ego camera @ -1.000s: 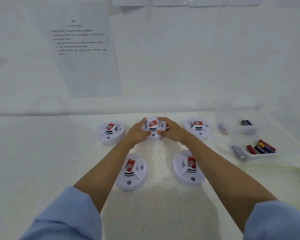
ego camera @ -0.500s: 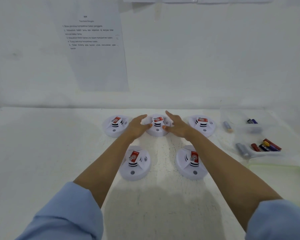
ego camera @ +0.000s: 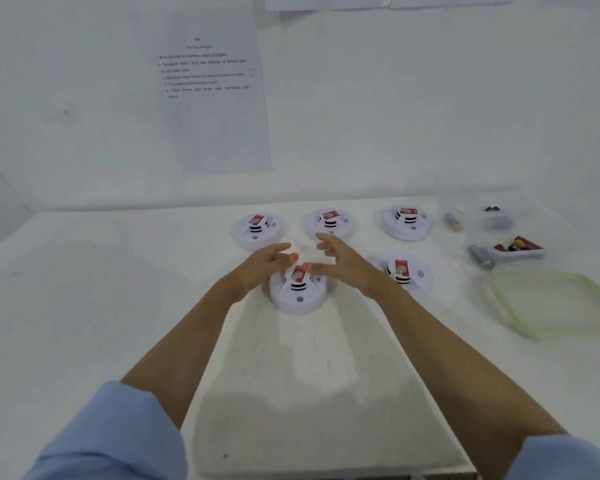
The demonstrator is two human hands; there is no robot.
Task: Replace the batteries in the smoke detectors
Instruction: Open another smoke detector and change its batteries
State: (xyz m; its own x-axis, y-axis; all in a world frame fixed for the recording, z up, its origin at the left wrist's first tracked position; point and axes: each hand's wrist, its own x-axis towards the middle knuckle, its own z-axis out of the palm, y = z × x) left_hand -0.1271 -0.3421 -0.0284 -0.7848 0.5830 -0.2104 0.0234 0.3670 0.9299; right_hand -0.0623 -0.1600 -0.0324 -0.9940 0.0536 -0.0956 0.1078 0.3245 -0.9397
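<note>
Head camera shows you the white table (ego camera: 84, 306), with a green-rimmed lid (ego camera: 548, 303) at its right side. Five smoke detectors (ego camera: 407, 223) lie in two rows. Your left hand (ego camera: 257, 268) and right hand (ego camera: 347, 268) hover at both sides of the near-left detector (ego camera: 298, 296), fingers spread wide, holding nothing. Small batteries (ego camera: 516, 244) lie far right.
</note>
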